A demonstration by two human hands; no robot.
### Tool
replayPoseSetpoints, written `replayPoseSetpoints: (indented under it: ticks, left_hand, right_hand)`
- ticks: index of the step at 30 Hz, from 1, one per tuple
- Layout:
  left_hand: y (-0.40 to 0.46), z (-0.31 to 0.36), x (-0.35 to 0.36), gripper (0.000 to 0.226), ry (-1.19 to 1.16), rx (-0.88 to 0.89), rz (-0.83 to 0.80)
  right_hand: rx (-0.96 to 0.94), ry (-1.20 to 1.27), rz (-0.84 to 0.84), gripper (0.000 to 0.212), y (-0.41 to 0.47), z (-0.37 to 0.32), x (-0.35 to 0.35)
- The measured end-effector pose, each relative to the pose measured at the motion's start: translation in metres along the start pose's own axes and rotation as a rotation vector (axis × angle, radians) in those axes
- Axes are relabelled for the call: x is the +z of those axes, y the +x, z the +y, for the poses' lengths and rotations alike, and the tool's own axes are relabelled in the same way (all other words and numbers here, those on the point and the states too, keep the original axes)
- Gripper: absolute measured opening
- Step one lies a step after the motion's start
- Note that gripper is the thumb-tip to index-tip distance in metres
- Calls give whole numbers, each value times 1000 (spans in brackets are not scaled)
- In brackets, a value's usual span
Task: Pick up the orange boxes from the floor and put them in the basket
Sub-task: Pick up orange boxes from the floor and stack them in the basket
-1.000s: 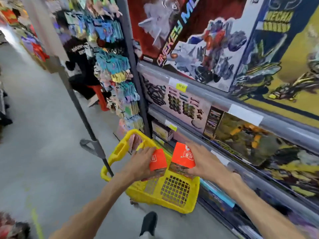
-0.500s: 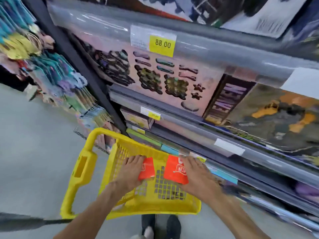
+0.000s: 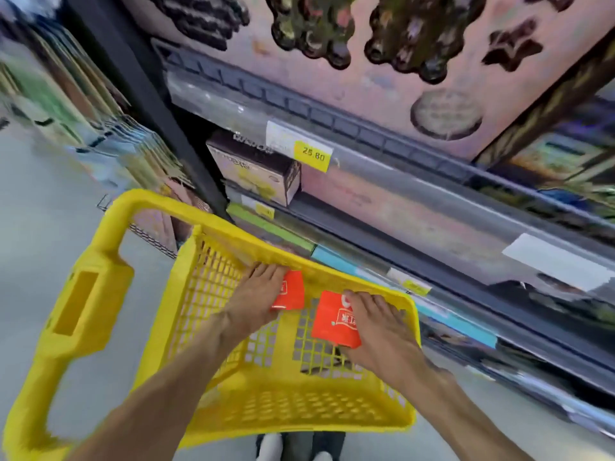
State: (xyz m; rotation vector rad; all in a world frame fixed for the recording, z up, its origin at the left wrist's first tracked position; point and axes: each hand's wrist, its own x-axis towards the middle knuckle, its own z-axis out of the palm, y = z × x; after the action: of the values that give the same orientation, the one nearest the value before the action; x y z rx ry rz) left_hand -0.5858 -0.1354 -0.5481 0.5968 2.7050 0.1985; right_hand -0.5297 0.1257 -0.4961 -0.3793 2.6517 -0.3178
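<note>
Left hand (image 3: 258, 294) grips one orange box (image 3: 290, 294), fingers curled over its left side, box down inside the yellow basket (image 3: 283, 404) near the far wall. Right hand (image 3: 376, 331) grips a second orange box (image 3: 334, 319), fingers over its top right edge, thumb side hidden underneath; white print shows on its face. Both boxes sit low in the basket, over the mesh bottom; cannot tell whether they rest on it or are just above it. The two boxes are apart, the left one farther from the camera, the right one nearer the basket's right wall. Both forearms reach in over the near rim. The basket's big yellow handle (image 3: 80, 294) sticks out to the left, over grey floor (image 3: 40, 211). Shoes (image 3: 293, 447) show just below the near rim. Right behind the basket stand store shelves (image 3: 399, 207) with a yellow price tag (image 3: 312, 156) reading 25.80, a small boxed item (image 3: 253, 171) beside it, and a large pink toy package (image 3: 382, 61) above. Hanging packets (image 3: 83, 128) at left, blurred.
</note>
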Motion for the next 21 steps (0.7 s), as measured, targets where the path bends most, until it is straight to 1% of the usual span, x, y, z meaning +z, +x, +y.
replayPoseSetpoints:
  ticks: [3, 7, 10, 13, 17, 21]
  left_hand:
    - [11, 2, 8, 91, 30, 57, 6]
    - [14, -2, 11, 86, -34, 90, 8]
    - [16, -8, 20, 86, 27, 124, -34]
    - [15, -17, 35, 80, 18, 96, -3]
    - [10, -22, 45, 89, 53, 74, 29]
    - [3, -23, 44, 93, 63, -11, 66]
  right_hand:
    - [6, 21, -22, 98, 12, -1, 15]
    - [29, 66, -19, 97, 16, -3, 28]
    - [45, 80, -19, 95, 18, -5, 34]
    - [57, 93, -20, 97, 22, -6, 42]
    - [53, 81, -2, 99, 31, -4, 51]
    - [61, 44, 23, 101, 42, -8, 59]
